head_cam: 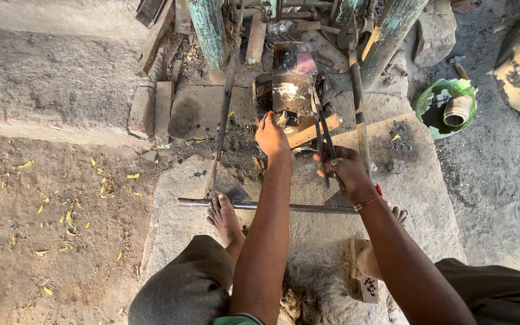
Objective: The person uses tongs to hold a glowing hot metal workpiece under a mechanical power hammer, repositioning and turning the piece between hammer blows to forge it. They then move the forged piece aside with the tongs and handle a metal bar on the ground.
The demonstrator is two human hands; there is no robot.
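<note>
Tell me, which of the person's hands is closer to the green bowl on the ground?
Right. The right hand, gripping the long tongs, is on the green bowl's side. The left hand reaches to the metal block, farther away.

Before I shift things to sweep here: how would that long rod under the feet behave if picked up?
The rod looks like solid metal, so probably stiff and heavy for its thinness. It seems round, so it may roll on the stone slab once freed. The left foot rests on it, apparently pinning it. Lifted at one end, it would likely swing awkwardly.
</note>
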